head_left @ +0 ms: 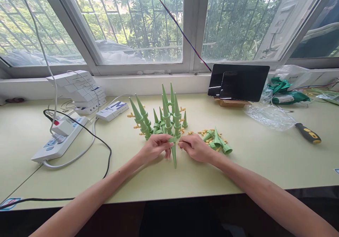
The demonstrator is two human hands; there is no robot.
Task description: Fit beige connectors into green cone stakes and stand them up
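Note:
My left hand [156, 147] pinches a green plastic spike [173, 155] by its wide collar, with the tip pointing down above the table. Close to the spike's right side is my right hand [195, 147], its thumb and fingers pinched together; whatever sits between them is too small to make out. Just behind my hands stand stacked green spikes [164, 111], tips up, several with yellow valve pieces [130, 115] sticking out sideways. To the right of my right hand lies a loose pile of green spikes [217, 138] and small yellow parts [205, 132].
At left are a white power strip [62, 138], a black cable [106, 143] and stacked white boxes [82, 94]. A tablet [246, 83] and a phone [228, 86] lean by the window. Plastic wrap [272, 118] and a screwdriver [308, 133] lie at right.

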